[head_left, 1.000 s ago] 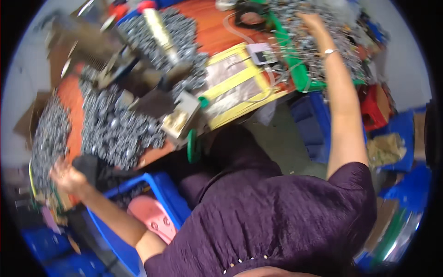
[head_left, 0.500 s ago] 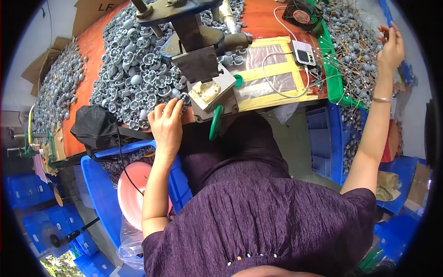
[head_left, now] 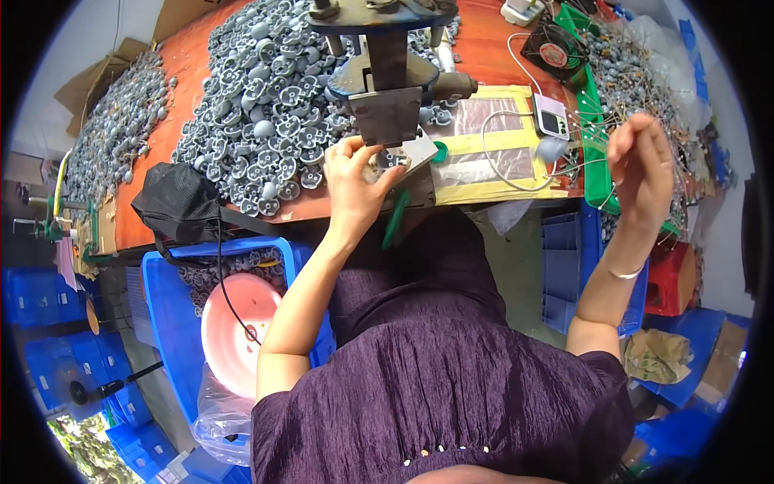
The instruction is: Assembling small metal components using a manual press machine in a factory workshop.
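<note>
- The orange-red table (head_left: 484,40) spanned the upper frame.
- The blue crate (head_left: 171,323) sat at the lower left, below the table edge.
- A broad heap of grey plastic parts (head_left: 258,105) covered the table's upper left-centre.
- The press (head_left: 389,60) stood upright at the top centre, just beside the heap.
- The green tray (head_left: 598,189), with wired grey pieces, lay at the upper right.
- The pink basin (head_left: 234,339) rested in the crate.
- Your left hand (head_left: 359,181) was at the press base near centre, thumb and fingers parted around a grey part (head_left: 389,159) there; I cannot tell whether you gripped it.
- Your right hand (head_left: 645,169) was raised before the tray at right, fingers loosely curled; whether it held anything I cannot tell.
- A blurred grey ball (head_left: 551,150) showed left of that hand.
</note>
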The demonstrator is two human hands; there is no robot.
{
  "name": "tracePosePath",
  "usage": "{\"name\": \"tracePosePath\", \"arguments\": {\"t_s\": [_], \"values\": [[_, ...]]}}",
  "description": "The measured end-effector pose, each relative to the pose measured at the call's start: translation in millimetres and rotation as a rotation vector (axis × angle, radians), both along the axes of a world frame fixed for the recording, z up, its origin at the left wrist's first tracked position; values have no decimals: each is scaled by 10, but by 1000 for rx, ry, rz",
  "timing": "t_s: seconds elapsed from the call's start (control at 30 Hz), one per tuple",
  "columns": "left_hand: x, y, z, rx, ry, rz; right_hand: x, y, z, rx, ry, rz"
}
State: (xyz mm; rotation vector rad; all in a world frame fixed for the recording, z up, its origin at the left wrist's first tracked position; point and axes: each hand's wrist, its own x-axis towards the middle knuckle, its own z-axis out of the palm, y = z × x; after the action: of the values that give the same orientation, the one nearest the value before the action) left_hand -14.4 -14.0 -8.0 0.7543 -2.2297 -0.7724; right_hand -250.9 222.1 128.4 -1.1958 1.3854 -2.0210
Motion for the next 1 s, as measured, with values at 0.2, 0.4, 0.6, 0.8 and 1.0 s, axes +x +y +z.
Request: {"name": "tracePosePath", "arguments": {"t_s": [0.2, 0.4, 0.6, 0.8, 1.0], "values": [[48, 8, -141, 62, 12, -12, 580, -176, -349, 156, -66, 148], [165, -481, 137, -384, -18, 168, 633, -143, -473, 317, -74, 524], [-138, -1002, 228, -687, -351, 266, 748, -209, -538, 404, -133, 436], [-419, -1236, 31, -625, -361, 330, 825, -212, -508, 434, -53, 394], [-387, -1508, -243, -655, -240, 304, 869, -260, -571, 497, 25, 473]]}}
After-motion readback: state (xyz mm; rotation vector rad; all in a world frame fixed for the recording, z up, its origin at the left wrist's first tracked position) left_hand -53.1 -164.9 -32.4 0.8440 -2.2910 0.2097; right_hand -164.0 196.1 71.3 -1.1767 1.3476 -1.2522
